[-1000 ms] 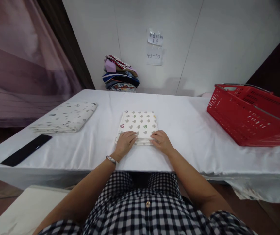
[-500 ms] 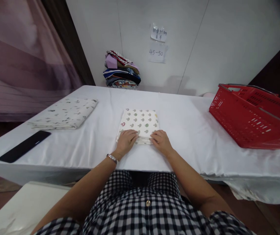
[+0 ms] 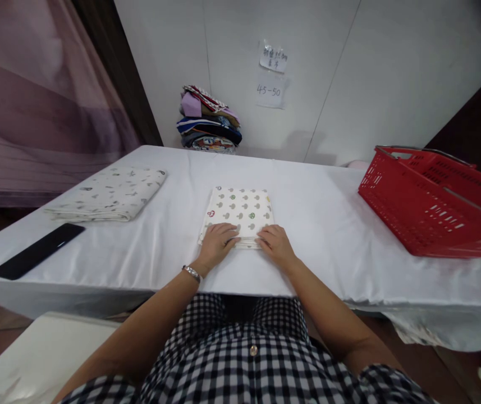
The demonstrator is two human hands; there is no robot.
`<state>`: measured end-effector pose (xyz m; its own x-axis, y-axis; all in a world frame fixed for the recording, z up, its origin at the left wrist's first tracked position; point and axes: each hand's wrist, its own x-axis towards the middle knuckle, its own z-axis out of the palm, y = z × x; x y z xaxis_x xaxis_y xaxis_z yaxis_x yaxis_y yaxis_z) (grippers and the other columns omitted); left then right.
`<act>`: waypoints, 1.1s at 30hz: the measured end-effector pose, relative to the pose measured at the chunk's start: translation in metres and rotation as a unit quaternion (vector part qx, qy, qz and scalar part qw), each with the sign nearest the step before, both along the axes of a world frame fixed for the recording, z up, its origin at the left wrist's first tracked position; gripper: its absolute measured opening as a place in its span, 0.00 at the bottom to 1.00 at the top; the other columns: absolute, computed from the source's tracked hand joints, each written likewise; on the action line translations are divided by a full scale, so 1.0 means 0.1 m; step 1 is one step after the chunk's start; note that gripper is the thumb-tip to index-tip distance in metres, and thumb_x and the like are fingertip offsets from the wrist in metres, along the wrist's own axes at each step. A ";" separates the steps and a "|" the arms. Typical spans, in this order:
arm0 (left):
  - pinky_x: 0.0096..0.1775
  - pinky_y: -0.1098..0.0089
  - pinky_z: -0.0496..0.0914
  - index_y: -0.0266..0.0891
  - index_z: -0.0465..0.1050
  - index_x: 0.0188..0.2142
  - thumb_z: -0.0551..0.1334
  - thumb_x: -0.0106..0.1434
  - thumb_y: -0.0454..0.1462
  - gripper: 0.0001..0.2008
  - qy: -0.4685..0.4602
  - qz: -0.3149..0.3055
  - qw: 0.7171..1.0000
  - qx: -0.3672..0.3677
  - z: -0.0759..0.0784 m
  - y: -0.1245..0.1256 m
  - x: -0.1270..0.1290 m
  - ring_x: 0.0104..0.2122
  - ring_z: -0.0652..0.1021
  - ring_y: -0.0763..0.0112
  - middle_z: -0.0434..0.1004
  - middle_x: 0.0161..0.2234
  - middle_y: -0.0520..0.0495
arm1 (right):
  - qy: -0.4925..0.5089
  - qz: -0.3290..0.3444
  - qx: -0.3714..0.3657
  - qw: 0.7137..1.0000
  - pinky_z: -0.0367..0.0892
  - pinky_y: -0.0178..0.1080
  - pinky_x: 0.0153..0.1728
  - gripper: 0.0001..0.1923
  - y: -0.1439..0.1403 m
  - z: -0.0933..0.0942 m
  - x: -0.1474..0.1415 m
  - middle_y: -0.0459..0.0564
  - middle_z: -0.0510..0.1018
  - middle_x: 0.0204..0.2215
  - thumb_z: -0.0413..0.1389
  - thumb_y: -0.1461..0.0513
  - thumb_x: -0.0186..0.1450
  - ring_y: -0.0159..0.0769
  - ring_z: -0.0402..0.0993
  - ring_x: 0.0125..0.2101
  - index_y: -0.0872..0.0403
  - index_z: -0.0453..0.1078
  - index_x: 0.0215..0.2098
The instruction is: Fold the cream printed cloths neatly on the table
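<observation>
A folded cream cloth with small mushroom prints (image 3: 239, 209) lies in the middle of the white-covered table (image 3: 316, 230). My left hand (image 3: 215, 243) rests on its near left corner, fingers curled over the edge. On the near right corner sits my right hand (image 3: 276, 244), its fingers pressing the stacked layers. Both hands lie flat on the cloth, close together. A silver bracelet circles my left wrist.
A second folded printed cloth (image 3: 108, 193) lies at the left, with a black phone (image 3: 37, 251) nearer the table's front left edge. A red plastic basket (image 3: 429, 199) stands at the right. A pile of colourful folded fabrics (image 3: 207, 120) sits against the back wall.
Both hands have stayed on the cloth's near edge, with the fingers shifting only slightly. The view has tilted a little.
</observation>
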<state>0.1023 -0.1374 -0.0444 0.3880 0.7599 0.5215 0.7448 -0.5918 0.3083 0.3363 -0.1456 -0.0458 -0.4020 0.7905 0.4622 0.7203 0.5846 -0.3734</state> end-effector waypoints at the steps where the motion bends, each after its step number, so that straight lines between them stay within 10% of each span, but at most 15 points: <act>1: 0.50 0.56 0.65 0.45 0.76 0.40 0.55 0.65 0.44 0.13 0.000 0.002 1.000 -0.004 0.00 0.00 0.00 0.49 0.73 0.62 0.77 0.45 0.47 | -0.003 -0.004 -0.003 1.000 0.58 0.45 0.48 0.12 -0.01 0.00 -0.01 0.52 0.74 0.41 0.50 0.57 0.67 0.41 0.64 0.45 0.50 0.73 0.43; 33: 0.50 0.55 0.64 0.43 0.74 0.43 0.60 0.62 0.43 0.12 0.000 -0.032 0.999 0.034 0.00 -0.02 -0.01 0.48 0.73 0.61 0.77 0.46 0.46 | 0.011 -0.015 0.064 0.998 0.58 0.43 0.44 0.08 -0.04 -0.06 -0.13 0.51 0.74 0.37 0.52 0.62 0.66 0.39 0.64 0.41 0.54 0.71 0.40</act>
